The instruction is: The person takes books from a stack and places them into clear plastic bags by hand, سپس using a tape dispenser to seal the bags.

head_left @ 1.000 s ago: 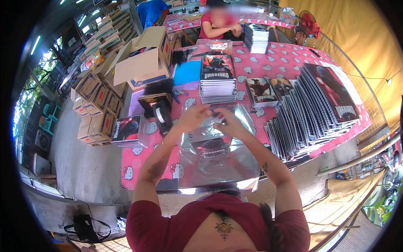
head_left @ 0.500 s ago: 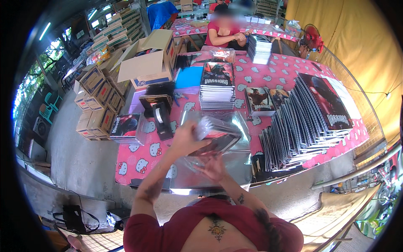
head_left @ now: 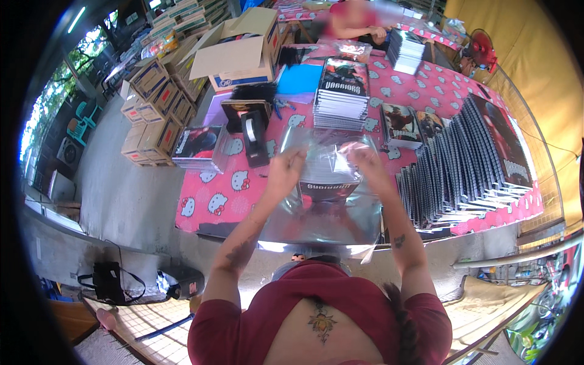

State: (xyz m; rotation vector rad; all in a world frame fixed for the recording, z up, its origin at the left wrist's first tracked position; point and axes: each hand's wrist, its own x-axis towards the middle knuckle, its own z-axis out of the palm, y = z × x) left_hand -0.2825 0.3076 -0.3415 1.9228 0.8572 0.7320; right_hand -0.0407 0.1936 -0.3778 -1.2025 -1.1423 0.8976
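Note:
A bundle of notebooks with dark red covers (head_left: pixel 331 190) lies in a clear plastic bag (head_left: pixel 321 141) in front of me, its white page edges showing. My left hand (head_left: pixel 287 167) pinches the bag's open end on the left side. On the other side my right hand (head_left: pixel 364 159), somewhat blurred, grips the same plastic. Beneath the bundle a pile of clear plastic bags (head_left: pixel 304 225) covers the table's front edge. A black tape dispenser (head_left: pixel 255 151) stands left of my left hand.
Wrapped notebooks (head_left: pixel 199 146) sit at the table's left edge. Beyond the bag rises a notebook stack (head_left: pixel 340 100); a long leaning row of spiral notebooks (head_left: pixel 453 164) fills the right. An open carton (head_left: pixel 240 58) stands at the back left. Across the table sits another person (head_left: pixel 353 23).
The notebook bundle, tilted up in my hands before, now lies lower on the plastic pile. My right hand has moved from under it to the bag's far right side. The view has shifted.

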